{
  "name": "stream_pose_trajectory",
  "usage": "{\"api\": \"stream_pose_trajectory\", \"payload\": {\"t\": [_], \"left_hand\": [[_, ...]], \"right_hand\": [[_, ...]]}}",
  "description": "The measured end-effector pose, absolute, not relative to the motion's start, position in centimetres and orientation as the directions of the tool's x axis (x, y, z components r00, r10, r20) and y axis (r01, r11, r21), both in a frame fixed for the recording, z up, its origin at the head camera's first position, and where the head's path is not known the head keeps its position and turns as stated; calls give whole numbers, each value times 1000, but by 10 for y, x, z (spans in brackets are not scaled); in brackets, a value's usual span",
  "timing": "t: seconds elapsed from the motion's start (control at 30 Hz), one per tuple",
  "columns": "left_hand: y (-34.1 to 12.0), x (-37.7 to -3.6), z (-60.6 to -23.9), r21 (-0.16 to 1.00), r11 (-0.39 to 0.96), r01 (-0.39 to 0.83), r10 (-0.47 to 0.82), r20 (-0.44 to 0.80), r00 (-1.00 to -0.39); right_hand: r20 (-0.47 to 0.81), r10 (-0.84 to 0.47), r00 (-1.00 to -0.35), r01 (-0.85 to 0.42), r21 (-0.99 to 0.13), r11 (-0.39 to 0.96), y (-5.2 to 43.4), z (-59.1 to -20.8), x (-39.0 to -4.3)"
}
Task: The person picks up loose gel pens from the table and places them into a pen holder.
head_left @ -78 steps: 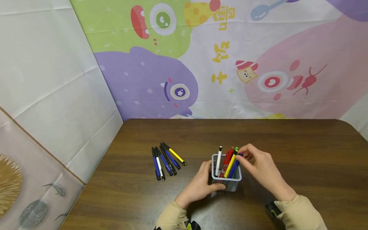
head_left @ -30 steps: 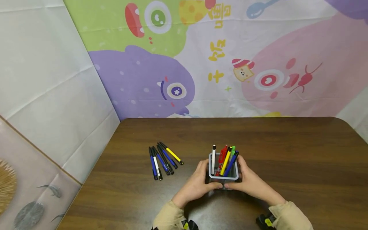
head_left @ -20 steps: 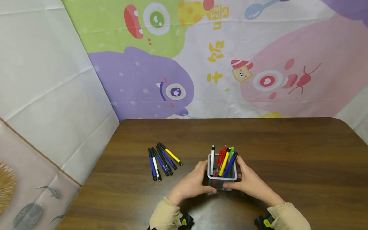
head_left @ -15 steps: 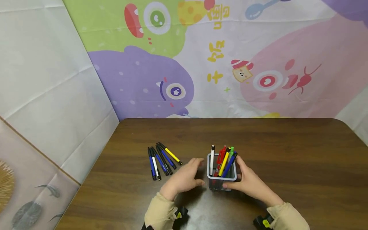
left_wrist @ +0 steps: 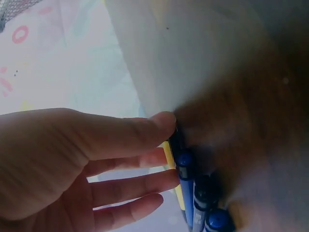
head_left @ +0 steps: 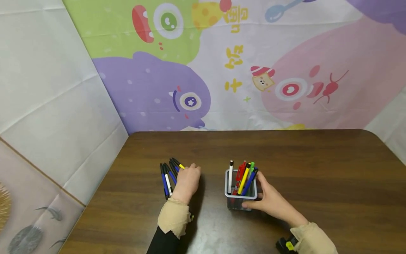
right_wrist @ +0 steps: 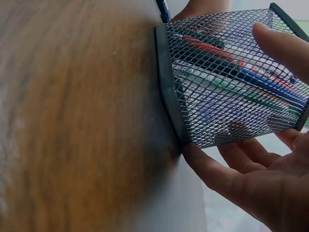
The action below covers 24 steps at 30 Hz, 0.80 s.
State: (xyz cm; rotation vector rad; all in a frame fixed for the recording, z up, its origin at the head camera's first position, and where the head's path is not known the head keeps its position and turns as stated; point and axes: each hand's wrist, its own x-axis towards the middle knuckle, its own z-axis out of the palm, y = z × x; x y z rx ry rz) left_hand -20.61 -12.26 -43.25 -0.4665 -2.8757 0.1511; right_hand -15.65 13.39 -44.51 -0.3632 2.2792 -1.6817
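Observation:
My left hand (head_left: 188,180) is over the right side of a fan of pens lying on the table. In the left wrist view its fingers reach out fairly straight, the fingertips at a yellow pen (left_wrist: 170,157) and the thumb tip by a pen's black end; a firm pinch cannot be made out. Blue pens (left_wrist: 186,181) lie alongside. My right hand (head_left: 272,201) grips the right side of a square mesh pen holder (head_left: 238,203), thumb in front and fingers behind. The upright holder contains a white pen (head_left: 230,178), red pens (head_left: 240,173), a yellow, a green and a blue pen (head_left: 250,181).
The brown wooden table (head_left: 304,158) carries the holder and the pens. A cartoon-printed cloth (head_left: 241,116) hangs along its back edge, and a white cloth (head_left: 63,91) hangs on the left.
My left hand has let go of the pen holder and moved left to the loose pens. Earlier, my right hand left the blue pen in the holder and took hold of the holder's side.

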Motion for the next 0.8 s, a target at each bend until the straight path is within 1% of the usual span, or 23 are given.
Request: {"api": "stream_pose_trajectory", "payload": {"t": [0.13, 0.27, 0.4, 0.47, 0.57, 0.6, 0.8], "left_hand": [[-126, -206, -436, -90, 944, 319, 331, 256, -908], [-128, -204, -437, -78, 942, 326, 334, 302, -893], [-128, -204, -434, -70, 943, 326, 332, 292, -897], [-128, -206, -435, -43, 945, 325, 325, 261, -909], [-129, -209, -440, 10, 944, 329, 316, 251, -915], [-132, -214, -451, 14, 939, 344, 326, 280, -903], [-131, -215, -454, 80, 917, 392, 344, 341, -875]], "right_hand": [[-77, -380, -922, -38, -958, 285, 133, -446, -156], [-79, -380, -922, -36, -957, 287, 133, -448, -156], [-92, -366, -926, -24, -954, 300, 133, -447, -156], [-109, -361, -926, -10, -951, 310, 133, -447, -156], [-130, -355, -926, 11, -948, 319, 134, -446, -156], [-130, -356, -925, 10, -947, 320, 134, -445, -156], [-91, -366, -926, -26, -952, 304, 136, -446, -157]]}}
